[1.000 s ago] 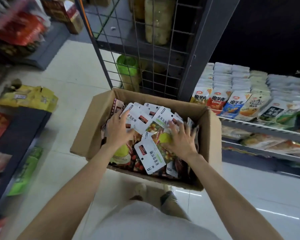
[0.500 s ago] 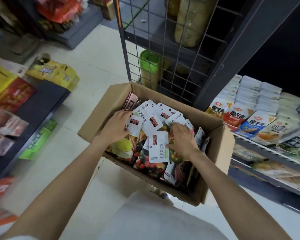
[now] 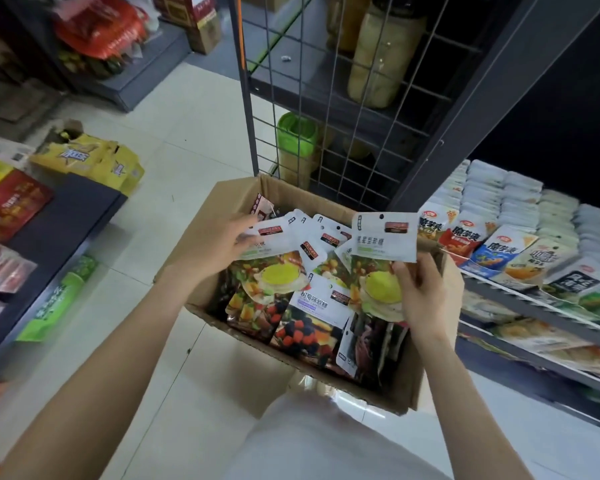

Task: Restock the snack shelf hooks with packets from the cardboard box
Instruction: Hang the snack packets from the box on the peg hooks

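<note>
Head view recorded the aisle from above. At far left, a dark low shelf carried red and yellow boxed goods, leaving a strip of pale tiled floor open between it and the box.

Left hand reached into the open brown cardboard box near its left wall, fingers curled over the white header of a fruit-printed snack packet lying in the pile; the grip appeared to pinch that header, probably to steady or gather the stack. More loose packets filled the box, lying flat and overlapping, headers mostly toward the far wall.

Right hand held 1 white-topped packet with a yellow-and-fruit print raised above the pile, thumb and fingers pinching its lower part, so the punched hang-hole at the top stayed free. That hold suited threading onto a hook.

Behind the box stood a grey wire-grid panel on a dark steel upright, just beyond the box's far edge. No hook was distinguishable in this view. At right, a grey shelf held rows of small stacked snack sachets, touching the box's right corner region.

Clearance judged adequate upward; tight to the right, where box wall and shelf edge met.
</note>
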`<state>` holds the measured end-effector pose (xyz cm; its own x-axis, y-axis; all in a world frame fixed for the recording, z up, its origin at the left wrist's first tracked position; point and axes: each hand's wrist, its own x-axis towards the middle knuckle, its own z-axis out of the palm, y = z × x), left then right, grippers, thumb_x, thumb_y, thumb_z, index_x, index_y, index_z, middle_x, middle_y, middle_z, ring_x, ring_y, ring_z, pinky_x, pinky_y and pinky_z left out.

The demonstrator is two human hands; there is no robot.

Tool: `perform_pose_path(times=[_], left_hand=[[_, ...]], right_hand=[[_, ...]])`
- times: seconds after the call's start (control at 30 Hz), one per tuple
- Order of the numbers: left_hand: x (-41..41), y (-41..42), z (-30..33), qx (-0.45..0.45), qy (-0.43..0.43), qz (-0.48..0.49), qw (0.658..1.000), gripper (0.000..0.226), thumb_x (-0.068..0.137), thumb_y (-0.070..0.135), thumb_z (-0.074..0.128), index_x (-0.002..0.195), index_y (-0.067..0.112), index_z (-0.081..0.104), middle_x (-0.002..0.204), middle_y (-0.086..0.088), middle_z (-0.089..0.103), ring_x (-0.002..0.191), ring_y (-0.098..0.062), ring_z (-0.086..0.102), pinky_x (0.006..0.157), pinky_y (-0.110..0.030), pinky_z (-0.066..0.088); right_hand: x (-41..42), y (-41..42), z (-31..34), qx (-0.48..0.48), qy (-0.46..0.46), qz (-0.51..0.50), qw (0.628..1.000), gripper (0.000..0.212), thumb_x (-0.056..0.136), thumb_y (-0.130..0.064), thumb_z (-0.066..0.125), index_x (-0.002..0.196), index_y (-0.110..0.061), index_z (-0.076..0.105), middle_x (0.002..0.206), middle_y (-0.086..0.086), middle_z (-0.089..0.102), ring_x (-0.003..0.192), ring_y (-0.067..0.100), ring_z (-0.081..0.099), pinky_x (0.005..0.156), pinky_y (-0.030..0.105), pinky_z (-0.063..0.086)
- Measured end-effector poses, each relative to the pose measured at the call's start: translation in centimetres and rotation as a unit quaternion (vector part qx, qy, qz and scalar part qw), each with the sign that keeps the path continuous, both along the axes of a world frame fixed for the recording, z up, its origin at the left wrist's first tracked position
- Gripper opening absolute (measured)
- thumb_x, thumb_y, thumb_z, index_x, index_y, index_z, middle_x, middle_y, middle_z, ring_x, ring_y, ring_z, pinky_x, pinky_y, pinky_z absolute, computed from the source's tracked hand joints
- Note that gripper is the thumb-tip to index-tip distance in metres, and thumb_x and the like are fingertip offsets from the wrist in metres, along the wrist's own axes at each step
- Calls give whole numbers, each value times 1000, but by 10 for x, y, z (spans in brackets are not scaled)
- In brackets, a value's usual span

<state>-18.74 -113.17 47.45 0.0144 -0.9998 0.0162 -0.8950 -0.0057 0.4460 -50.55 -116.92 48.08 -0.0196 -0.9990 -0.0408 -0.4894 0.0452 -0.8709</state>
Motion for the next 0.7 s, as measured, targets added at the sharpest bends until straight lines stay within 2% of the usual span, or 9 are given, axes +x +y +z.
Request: perform_pose_path(times=[0.07,0.13,0.17,0.23,0.3,0.4,0.47,0.57,0.7], left_hand=[[2,2,17,53,63,37,996,11,92,40,57,94,47,49,83,4,67,61,-18,64,54,-39,50],[-5,3,33,63,125,56,989,9,88,46,61,88,49,53,81,11,69,63,-9,63,53,-32,46],[-12,2,41,61,168,61,982,8,85,45,66,84,46,58,77,14,69,62,-3,62,52,-28,43],[-33,-3,61,51,259,53,963,9,79,38,74,83,38,66,78,17,70,65,-1,63,53,-18,44],[-54,-11,85,26,315,16,949,11,75,30,76,82,30,68,79,18,70,68,1,64,56,-12,44],[-85,-24,126,18,372,-42,927,10,74,31,71,83,30,68,79,17,72,70,0,65,59,-12,47],[-106,-33,150,22,392,-88,915,10,77,28,68,86,29,68,81,18,72,74,-1,67,63,-13,50],[-141,-48,178,13,402,-154,903,12,76,28,67,88,26,67,85,16,72,76,-1,67,66,-13,51],[-197,-75,191,-36,448,-147,881,27,69,24,73,94,24,66,84,12,73,78,-6,69,65,-18,53]], right_hand=[[-8,9,14,7,-101,-16,995,9,94,-12,59,101,-17,62,85,-15,60,81,-13,56,74,22,43],[-13,17,29,47,-195,22,980,15,88,-36,66,102,-32,66,102,-9,68,97,3,63,82,35,51],[-16,19,35,63,-228,48,970,30,78,-53,70,103,-37,67,108,-6,69,103,12,65,85,38,53],[-20,19,47,57,-226,90,968,47,65,-72,69,101,-42,68,108,-3,71,104,21,65,89,44,54],[-22,15,63,26,-177,116,977,47,64,-77,66,97,-44,67,104,-3,71,103,27,65,91,53,51],[-33,8,83,-14,-207,157,965,22,80,-48,68,102,-41,69,119,-3,66,113,16,61,94,36,50],[-48,4,95,-35,-236,145,960,19,83,-40,69,102,-39,70,113,-3,67,106,12,62,88,27,51],[-79,-2,110,-59,-246,105,962,34,80,-53,68,107,-33,67,107,4,69,99,19,64,85,34,53],[-116,-6,119,-108,-233,23,966,21,88,-27,56,108,-20,59,94,2,72,88,21,68,74,38,56]])
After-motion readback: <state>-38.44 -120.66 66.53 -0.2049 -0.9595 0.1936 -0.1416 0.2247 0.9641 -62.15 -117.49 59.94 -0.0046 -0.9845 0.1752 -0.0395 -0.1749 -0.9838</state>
